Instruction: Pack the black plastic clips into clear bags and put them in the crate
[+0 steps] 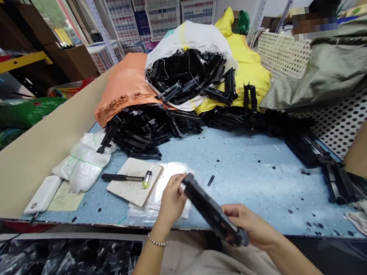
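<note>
Both my hands hold one long black plastic part [212,212] slanted over the near edge of the blue table [240,166]. My left hand [171,201] grips its far upper end with fingers curled round it. My right hand [251,227] is wrapped round its near lower end. A small mallet [126,177] with a black handle lies on a pale board [135,181] just left of my left hand. Clear plastic bags [159,194] lie under and beside the board.
Sacks of black plastic parts, orange [124,89], white [191,38] and yellow [248,65], spill onto the table's far side. More black parts [323,160] line the right side. White bundled bags [81,161] and a white flat box [43,194] sit left. Another person sits far right.
</note>
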### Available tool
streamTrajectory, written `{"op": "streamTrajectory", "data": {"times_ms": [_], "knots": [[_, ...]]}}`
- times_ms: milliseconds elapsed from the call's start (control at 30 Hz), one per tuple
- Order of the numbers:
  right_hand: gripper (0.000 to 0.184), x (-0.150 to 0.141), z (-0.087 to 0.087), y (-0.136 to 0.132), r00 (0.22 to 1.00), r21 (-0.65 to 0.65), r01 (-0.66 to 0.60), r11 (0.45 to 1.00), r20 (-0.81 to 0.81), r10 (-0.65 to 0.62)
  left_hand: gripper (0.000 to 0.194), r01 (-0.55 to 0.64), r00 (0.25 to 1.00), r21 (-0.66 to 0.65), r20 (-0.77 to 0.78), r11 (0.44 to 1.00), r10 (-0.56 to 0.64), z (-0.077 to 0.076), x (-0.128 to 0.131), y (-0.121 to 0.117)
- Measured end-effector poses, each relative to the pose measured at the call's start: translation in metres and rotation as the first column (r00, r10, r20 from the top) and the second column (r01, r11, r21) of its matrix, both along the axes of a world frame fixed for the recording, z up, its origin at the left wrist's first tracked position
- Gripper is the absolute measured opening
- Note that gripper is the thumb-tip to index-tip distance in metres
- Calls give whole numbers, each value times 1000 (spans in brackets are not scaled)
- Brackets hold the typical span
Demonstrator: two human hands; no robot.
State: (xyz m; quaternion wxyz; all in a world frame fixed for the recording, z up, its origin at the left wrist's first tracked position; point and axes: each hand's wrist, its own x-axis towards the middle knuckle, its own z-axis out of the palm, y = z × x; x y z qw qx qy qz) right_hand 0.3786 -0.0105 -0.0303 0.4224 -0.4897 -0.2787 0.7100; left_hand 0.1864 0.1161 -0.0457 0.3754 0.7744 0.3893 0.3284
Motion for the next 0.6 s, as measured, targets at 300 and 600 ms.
{"op": "streamTrajectory", "data": {"times_ms": [300,600], "knots": [[28,-15,-36,4,990,-140,80,987,-104,-95,68,66,997,169,-50,983,-59,-5,-9,-31],[17,-43,-26,26,721,440,217,872,530,-447,74,351,934,181,-145,919,-328,2,0,-70]]}}
